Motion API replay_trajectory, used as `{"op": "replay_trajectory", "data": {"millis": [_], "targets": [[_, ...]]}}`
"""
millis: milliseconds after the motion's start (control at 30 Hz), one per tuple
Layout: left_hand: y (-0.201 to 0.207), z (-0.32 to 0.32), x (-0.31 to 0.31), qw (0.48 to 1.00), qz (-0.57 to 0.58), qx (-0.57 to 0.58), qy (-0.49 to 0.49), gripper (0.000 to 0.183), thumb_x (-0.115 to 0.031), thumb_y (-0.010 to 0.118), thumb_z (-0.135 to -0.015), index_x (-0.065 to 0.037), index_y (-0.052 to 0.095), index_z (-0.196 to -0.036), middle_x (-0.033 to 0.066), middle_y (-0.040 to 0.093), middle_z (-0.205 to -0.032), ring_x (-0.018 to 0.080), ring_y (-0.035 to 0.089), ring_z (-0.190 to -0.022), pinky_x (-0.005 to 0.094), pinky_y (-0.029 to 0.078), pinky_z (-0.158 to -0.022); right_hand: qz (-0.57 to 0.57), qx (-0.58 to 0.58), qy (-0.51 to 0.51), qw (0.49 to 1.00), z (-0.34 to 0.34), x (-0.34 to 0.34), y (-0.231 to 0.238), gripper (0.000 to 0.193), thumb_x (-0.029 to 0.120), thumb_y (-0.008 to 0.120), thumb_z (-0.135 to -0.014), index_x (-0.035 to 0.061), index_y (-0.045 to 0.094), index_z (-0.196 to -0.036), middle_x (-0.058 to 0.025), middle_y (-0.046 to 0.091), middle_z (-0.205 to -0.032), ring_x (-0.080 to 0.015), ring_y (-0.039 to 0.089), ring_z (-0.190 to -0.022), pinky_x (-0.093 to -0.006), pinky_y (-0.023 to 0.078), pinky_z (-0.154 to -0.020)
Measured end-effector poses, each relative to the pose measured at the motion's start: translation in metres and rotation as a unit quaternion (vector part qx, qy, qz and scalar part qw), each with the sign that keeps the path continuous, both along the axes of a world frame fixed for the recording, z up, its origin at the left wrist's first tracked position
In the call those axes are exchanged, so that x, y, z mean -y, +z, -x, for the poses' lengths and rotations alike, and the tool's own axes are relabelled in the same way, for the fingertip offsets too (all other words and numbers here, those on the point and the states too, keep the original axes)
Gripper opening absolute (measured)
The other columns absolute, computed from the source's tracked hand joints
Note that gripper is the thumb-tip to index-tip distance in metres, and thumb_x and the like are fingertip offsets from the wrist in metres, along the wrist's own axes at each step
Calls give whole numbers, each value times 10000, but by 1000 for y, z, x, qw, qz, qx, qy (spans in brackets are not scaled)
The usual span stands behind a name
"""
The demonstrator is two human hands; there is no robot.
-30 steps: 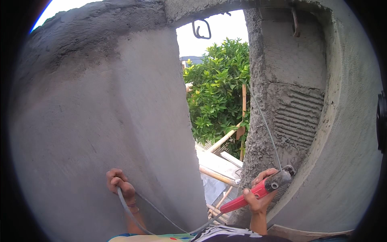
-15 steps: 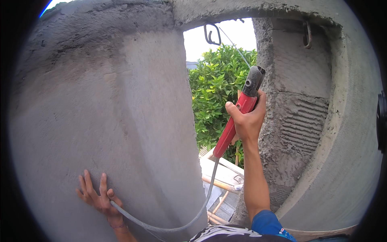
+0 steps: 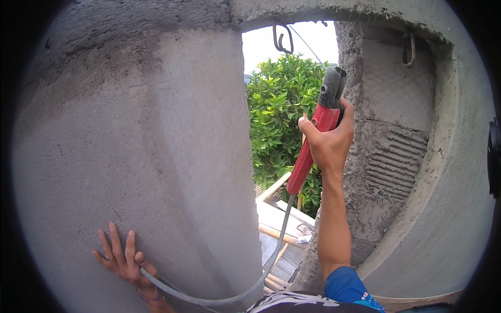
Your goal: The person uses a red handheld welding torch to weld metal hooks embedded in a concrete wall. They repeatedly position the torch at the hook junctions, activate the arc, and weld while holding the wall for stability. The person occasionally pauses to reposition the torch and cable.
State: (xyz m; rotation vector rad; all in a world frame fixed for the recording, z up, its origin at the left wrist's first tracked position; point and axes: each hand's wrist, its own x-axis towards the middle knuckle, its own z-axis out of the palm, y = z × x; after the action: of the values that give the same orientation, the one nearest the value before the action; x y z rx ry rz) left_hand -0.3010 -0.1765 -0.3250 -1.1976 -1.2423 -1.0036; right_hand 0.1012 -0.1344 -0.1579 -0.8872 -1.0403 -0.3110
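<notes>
My right hand point(image 3: 334, 143) is raised in the opening and wrapped round a red pendant control point(image 3: 309, 156) with a black upper end point(image 3: 332, 87). Its thumb lies along the near side of the casing. From the lower end a grey cable point(image 3: 245, 298) sags in a loop across to my left hand point(image 3: 125, 263). That hand rests on the grey plastered wall point(image 3: 130, 172), its fingers spread out. The cable reaches the hand beside the thumb; whether it is pinched there is hard to see.
A bent metal hook point(image 3: 283, 39) hangs from the top edge of the opening, another hook point(image 3: 408, 49) further right. Rough ridged masonry point(image 3: 396, 156) borders the right side. Through the gap show a leafy green tree point(image 3: 282, 104) and wooden poles point(image 3: 279, 233) below.
My right hand has moved up and slightly right with the pendant control. The left hand stays against the wall, and the view has shifted a little.
</notes>
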Motion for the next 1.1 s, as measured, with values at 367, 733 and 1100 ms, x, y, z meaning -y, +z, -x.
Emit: {"op": "replay_trajectory", "data": {"millis": [367,733,1100], "targets": [[-3,3,1,1000,1,5,-17,571,-398,152,-1091,-202,687,-1141,51,614,-1378,253,420,-1425,464,108,-1280,22,-3,-5,1000,6,-1,5,663,187,759,-691,6,483,-1265,-133,686,-919,-228,681,-831,-378,537,-799],[-3,3,2,1000,-1,2,-21,565,-391,156,-1093,-197,685,-1137,61,621,-1367,259,430,-1418,459,110,-1281,6,6,-8,1000,5,-9,7,664,189,757,-693,-5,480,-1264,-137,696,-925,-233,685,-822,-378,539,-802],[-4,4,3,1000,6,-3,-12,568,-387,161,-1094,-178,687,-1136,76,628,-1355,268,432,-1417,463,113,-1280,7,5,-9,1000,5,-7,7,677,189,761,-693,-7,478,-1276,-131,691,-925,-228,682,-834,-374,540,-806]]}}
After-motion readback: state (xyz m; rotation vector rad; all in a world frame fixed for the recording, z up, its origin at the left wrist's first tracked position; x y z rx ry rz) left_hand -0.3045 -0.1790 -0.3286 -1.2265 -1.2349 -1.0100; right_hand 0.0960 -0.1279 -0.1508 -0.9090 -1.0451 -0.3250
